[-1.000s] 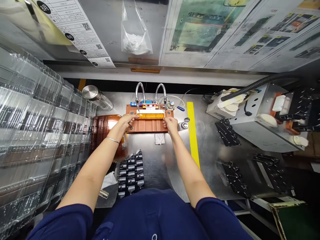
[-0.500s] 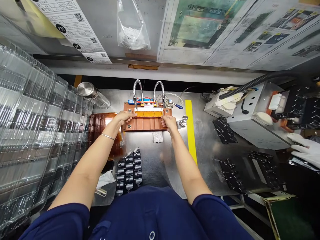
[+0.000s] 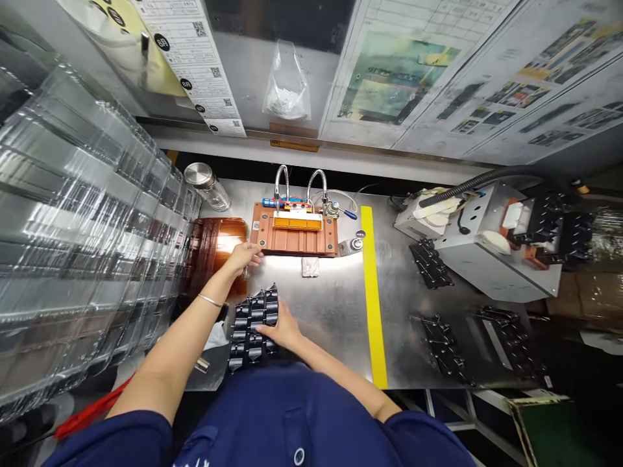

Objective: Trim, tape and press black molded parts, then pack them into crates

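Note:
My left hand (image 3: 246,257) is at the front left corner of a copper-brown fixture block (image 3: 296,242), fingers stretched out and loosely bent, with nothing visible in them. On the block lies an orange perforated strip (image 3: 298,224) along a white bar, below two curved metal hoses (image 3: 317,176). Nearer my body, my right hand (image 3: 285,329) grips the right side of a ribbed black plastic part (image 3: 257,316). Its thumb rests on top, while the other fingers are partly hidden along the far edge. This part lies with similar black parts in a row.
Stacked clear plastic trays (image 3: 107,214) rise on the left. Beside the block are a glass bottle (image 3: 209,188) and an amber translucent bin (image 3: 214,250). A yellow tape strip (image 3: 374,298) divides the metal bench. Further right are black parts (image 3: 445,347) and a grey machine (image 3: 496,243).
Both hands have left the orange strip. My left hand came down to the block's front corner; my right hand moved toward me onto the black part. The gloved hand at right has left the view.

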Demonstrator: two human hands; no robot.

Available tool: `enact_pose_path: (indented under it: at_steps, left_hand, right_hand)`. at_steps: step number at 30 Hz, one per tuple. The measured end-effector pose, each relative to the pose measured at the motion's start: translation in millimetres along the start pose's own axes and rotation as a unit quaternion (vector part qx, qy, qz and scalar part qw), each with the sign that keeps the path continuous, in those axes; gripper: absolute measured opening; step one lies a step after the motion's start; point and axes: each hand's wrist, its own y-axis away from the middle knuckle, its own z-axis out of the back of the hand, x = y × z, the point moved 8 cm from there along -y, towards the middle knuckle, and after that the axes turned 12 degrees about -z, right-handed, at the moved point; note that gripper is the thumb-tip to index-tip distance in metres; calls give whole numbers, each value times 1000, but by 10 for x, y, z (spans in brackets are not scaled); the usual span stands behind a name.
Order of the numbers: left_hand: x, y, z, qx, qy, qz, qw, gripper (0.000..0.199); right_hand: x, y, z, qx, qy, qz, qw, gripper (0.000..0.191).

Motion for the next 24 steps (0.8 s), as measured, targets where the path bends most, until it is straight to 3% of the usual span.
enact_pose_path:
  at_steps: [2,4,7,10,13,16,20,24]
  left_hand:
    - [43,154,-43,11,6,-18,1000,18]
    - [-1,274,-51,14,0,-63,998,18]
    - [-263,435,14,-34,-61,-214,974,19]
    - [-594,638,-74,-73,-172,-410,892,23]
    - [-678,698,-430,-8,-288,-522,803,26]
    - [-573,523,-702,51,-388,-528,753,25]
    - [-507,231,-816,71,-463,-521,714,25]
    - [-534,109,-865,69,-481,-548,681,25]
  right_hand:
    - [-118,13,24,-44,26,-4,999,60]
    - [-86,-23,219,-37,7,-17,999,40]
    - [364,-31,801,-112,89,38,989,37]
    - [1080,46,1241,-230,237,180,927,46]
    - [1515,-8,1311,-281,325,267,863,47]
    - [1559,-207,1252,-301,373,267,836,41]
    - [1443,-354,1279,-291,398,294,819,38]
    - [1422,-419,1772,-332,362,250,834,42]
